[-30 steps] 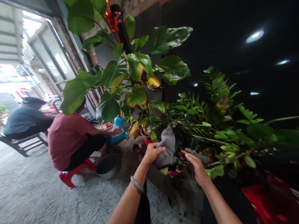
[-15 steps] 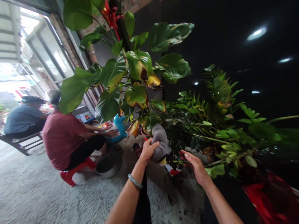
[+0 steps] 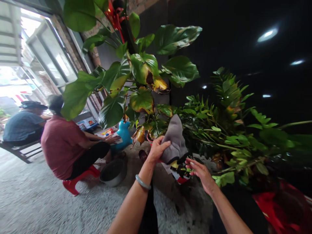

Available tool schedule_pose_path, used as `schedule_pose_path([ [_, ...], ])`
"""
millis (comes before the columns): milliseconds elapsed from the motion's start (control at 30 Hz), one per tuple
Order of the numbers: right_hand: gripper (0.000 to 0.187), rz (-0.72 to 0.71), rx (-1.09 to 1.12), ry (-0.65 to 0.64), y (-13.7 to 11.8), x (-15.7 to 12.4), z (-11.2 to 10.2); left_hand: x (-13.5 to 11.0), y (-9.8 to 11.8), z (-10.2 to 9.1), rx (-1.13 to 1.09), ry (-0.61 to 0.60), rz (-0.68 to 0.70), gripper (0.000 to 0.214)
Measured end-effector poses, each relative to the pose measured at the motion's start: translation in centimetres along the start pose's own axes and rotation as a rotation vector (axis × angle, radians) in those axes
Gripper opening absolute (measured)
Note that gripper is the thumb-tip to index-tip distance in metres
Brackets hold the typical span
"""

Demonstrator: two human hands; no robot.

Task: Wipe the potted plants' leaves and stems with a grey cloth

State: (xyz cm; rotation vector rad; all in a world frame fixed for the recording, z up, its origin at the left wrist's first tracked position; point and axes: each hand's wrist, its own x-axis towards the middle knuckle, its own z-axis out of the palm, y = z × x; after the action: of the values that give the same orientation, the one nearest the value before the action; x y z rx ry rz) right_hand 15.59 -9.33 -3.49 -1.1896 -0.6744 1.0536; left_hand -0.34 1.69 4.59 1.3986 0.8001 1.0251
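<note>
A soft grey cloth piece [image 3: 173,139], shaped like a mitt with a dark edge, stands up in the grip of my left hand [image 3: 159,149]. My thumb lies across its near face, and a bit of yellow shows below its dark edge. My right hand [image 3: 201,172] is held just right of that edge, fingers stretched out and holding nothing. Whether its fingertips touch the cloth I cannot tell. Behind the cloth rises a tall plant with big leaves [image 3: 142,99], several browned and yellowed. Lower leafy plants [image 3: 207,113] spread beyond my right hand.
On the left, a person in a red shirt [image 3: 64,143] sits on a red stool [image 3: 70,187]. Another person in blue [image 3: 23,122] sits farther back. A dark basin [image 3: 113,172] stands on the concrete floor [image 3: 80,211]. A turquoise object [image 3: 124,136] is behind it.
My left hand has moved slightly right and turned the grey cloth more upright, its dark edge now plainly seen. My right hand has shifted a little left, closer to it.
</note>
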Motion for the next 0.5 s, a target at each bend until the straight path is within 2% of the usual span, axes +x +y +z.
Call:
schedule_pose_path([
  [100, 0.046, -0.034, 0.012, 0.098, 0.7, 0.5, -0.4, -1.3, -4.0, -0.3, 0.233, -0.022, -0.129, 0.028],
  [167, 0.041, -0.071, 0.036, 0.268, 1.0, 1.1, -1.2, -2.2, -5.8, -0.8, 0.281, -0.061, -0.193, 0.028],
  [233, 0.038, -0.110, 0.075, 0.465, 1.0, 1.7, -2.2, -2.7, -6.6, -1.3, 0.287, -0.085, -0.223, 0.030],
  [300, 0.036, -0.140, 0.120, 0.585, 0.7, 2.3, -3.1, -2.7, -6.7, -1.6, 0.303, -0.077, -0.225, 0.031],
  [367, 0.037, -0.151, 0.160, 0.597, 0.2, 2.7, -3.5, -2.6, -6.6, -1.6, 0.324, -0.069, -0.221, 0.030],
  [500, 0.038, -0.129, 0.220, 0.477, -0.7, 3.0, -3.1, -3.0, -6.0, -1.7, 0.356, -0.118, -0.229, 0.028],
])
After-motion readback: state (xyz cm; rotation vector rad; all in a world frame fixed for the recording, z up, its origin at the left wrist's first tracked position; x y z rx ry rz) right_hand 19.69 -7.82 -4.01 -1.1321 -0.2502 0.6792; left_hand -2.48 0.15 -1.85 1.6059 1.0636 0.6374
